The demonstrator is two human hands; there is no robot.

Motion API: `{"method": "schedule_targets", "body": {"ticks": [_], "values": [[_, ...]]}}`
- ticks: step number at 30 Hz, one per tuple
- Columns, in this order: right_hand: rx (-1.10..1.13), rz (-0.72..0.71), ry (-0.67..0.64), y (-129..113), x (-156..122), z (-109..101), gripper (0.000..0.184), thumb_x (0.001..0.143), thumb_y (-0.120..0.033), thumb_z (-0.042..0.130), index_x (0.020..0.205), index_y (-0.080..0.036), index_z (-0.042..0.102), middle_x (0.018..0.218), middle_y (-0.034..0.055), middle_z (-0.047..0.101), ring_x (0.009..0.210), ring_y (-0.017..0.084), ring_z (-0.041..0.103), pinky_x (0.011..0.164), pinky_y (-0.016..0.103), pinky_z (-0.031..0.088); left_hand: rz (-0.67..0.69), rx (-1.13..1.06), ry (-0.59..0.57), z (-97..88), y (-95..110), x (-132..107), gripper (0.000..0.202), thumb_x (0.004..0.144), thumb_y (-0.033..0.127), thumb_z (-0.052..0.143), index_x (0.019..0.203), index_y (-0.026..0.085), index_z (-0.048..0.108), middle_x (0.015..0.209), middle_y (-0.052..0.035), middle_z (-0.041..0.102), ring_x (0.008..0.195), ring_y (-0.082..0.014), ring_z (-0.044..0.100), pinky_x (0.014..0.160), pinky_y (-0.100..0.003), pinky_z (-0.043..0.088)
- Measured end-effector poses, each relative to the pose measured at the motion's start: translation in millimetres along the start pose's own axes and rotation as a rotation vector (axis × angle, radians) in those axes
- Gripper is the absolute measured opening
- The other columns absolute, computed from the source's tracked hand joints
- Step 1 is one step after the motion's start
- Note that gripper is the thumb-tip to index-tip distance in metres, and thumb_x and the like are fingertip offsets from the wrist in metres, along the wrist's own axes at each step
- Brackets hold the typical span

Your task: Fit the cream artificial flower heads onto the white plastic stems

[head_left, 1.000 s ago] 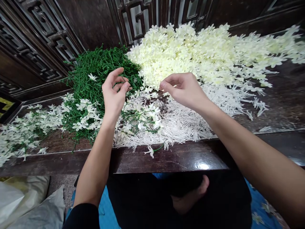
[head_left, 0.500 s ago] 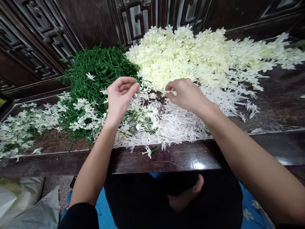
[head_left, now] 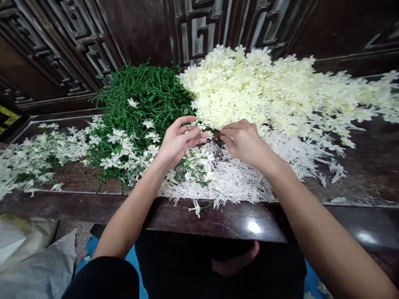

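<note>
My left hand [head_left: 179,141] has its thumb and fingers closed on a thin green artificial flower stem [head_left: 202,126], over the near right edge of the heap of green stems [head_left: 140,91]. Facing it, my right hand [head_left: 243,139] has its fingertips pinched together at the near edge of the pale yellow-white flower heads [head_left: 243,91]. Whatever is between those fingertips is hidden. Beneath both hands lie loose white stamen-like pieces [head_left: 243,182] and several white flowers joined to green stems [head_left: 193,166].
The dark wooden bench [head_left: 109,207] has a raised front edge and a carved lattice back [head_left: 199,37]. More stemmed white flowers [head_left: 37,153] spread to the left. A pale sack [head_left: 52,261] lies on the floor at lower left.
Both hands have shifted slightly right and lower in the picture, as has the whole scene. The right fingertips now sit closer to the left hand, and the left fingers are straighter.
</note>
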State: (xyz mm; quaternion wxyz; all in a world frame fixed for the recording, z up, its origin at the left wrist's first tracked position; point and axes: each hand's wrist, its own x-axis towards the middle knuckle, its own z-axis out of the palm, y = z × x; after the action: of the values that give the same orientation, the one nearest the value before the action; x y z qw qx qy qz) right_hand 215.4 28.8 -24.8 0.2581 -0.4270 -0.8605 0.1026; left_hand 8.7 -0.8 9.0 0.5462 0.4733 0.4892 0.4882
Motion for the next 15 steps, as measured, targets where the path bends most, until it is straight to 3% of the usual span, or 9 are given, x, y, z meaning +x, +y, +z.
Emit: {"method": "schedule_targets", "body": {"ticks": [3, 7, 10, 15], "values": [[0.141, 0.037, 0.213, -8.8, 1.5, -4.9, 0.024, 0.089, -0.021, 0.054, 0.085, -0.024, 0.077, 0.09, 0.0088, 0.075, 0.091, 0.033, 0.068, 0.09, 0.059, 0.051, 0.044, -0.001, -0.025, 0.4, -4.2, 1.0, 0.02, 0.092, 0.009, 0.055, 0.109, 0.019, 0.052, 0.086, -0.0028, 0.068, 0.09, -0.0144, 0.074, 0.092, -0.032, 0.061], [0.352, 0.18, 0.433, -24.7, 2.8, -9.9, 0.007, 0.083, -0.027, 0.069, 0.081, -0.028, 0.075, 0.083, 0.0043, 0.075, 0.078, 0.029, 0.071, 0.079, 0.052, 0.058, 0.333, 0.263, -0.01, -1.9, -10.2, 2.6, 0.01, 0.086, 0.019, 0.067, 0.096, 0.018, 0.062, 0.094, -0.0036, 0.07, 0.089, -0.0132, 0.07, 0.084, -0.027, 0.059], [0.615, 0.29, 0.449, -35.0, 2.5, -10.6, 0.009, 0.073, -0.024, 0.08, 0.079, -0.027, 0.074, 0.082, 0.0032, 0.075, 0.078, 0.027, 0.072, 0.081, 0.048, 0.06, 0.526, 0.362, -0.042, -0.6, -12.1, -0.5, 0.01, 0.084, 0.022, 0.073, 0.091, 0.017, 0.069, 0.094, -0.0044, 0.074, 0.087, -0.0141, 0.069, 0.081, -0.028, 0.058], [0.88, 0.271, 0.302, -41.8, 1.2, -8.7, 0.017, 0.071, -0.023, 0.084, 0.083, -0.027, 0.072, 0.083, 0.0016, 0.075, 0.078, 0.023, 0.073, 0.082, 0.045, 0.063, 0.72, 0.513, -0.131, 1.7, -9.0, -7.2, 0.016, 0.083, 0.02, 0.076, 0.099, 0.019, 0.073, 0.1, -0.0046, 0.078, 0.093, -0.0156, 0.071, 0.087, -0.033, 0.056]]}}
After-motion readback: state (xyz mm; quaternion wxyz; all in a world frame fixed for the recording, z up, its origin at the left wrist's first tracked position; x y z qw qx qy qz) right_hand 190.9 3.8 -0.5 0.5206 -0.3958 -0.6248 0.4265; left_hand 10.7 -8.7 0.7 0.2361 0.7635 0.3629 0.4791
